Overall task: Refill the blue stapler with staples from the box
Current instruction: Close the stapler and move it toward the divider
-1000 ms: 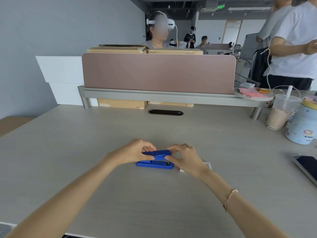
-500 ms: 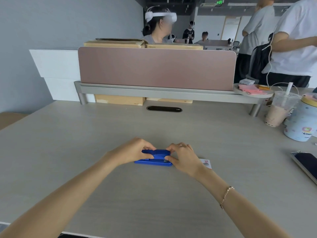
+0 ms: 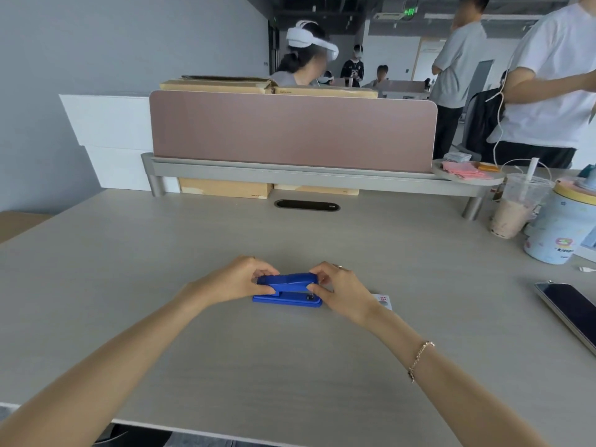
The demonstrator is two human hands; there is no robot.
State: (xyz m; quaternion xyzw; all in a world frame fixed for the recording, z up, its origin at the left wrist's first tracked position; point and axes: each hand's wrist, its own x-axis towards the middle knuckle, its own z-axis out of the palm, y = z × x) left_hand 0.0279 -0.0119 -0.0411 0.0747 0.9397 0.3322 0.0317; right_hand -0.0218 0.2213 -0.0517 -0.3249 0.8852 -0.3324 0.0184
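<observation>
Both hands (image 3: 240,280) (image 3: 343,290) pinch the stapler's (image 3: 287,290) ends on the table (image 3: 290,366); opening step. Next: lift top, reach box (image 3: 383,301) right of stapler.

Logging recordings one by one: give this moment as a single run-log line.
left hand: grips stapler rear | right hand: pinches front | stapler: on desk, closed | box: behind right hand, untouched

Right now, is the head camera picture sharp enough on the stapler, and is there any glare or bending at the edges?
Head view: the blue stapler is fairly sharp between the left hand and right hand; soft, even light, faint shadows, no glare on the desk; wide-angle bending toward the edges; bystanders' faces are blurred.
</observation>
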